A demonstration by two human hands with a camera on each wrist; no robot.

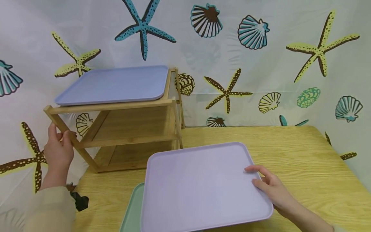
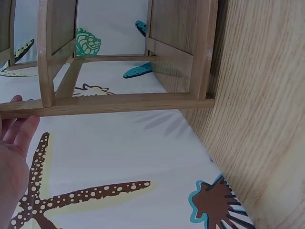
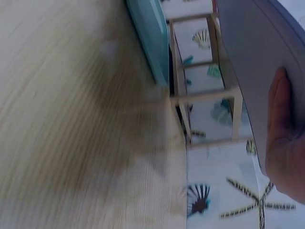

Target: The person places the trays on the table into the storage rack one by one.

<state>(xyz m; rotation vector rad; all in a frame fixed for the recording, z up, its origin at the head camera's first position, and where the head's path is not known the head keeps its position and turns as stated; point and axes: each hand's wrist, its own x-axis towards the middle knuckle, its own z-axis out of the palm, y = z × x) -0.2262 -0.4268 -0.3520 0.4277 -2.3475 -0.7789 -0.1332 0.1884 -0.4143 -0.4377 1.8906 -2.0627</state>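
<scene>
A lavender tray (image 1: pixel 203 187) is held up by my right hand (image 1: pixel 271 187), which grips its right edge with the thumb on top and fingers wrapped beneath, as the right wrist view shows. My left hand (image 1: pixel 59 148) grips the slanted left front post of a wooden three-level rack (image 1: pixel 130 141). In the left wrist view its fingers (image 2: pixel 26 131) curl at the rack's side rail (image 2: pixel 128 102). On the rack's top level lies a blue tray (image 1: pixel 116 85). Partly hidden under the lavender tray, a green tray (image 1: pixel 133 206) rests on the table.
The rack stands at the left of the wood-grain table (image 1: pixel 304 167), and its two lower shelves show bare boards. Behind and beside the table hangs a white cloth (image 1: pixel 269 74) printed with starfish and shells. A small black object (image 1: pixel 80 201) shows beside the left sleeve.
</scene>
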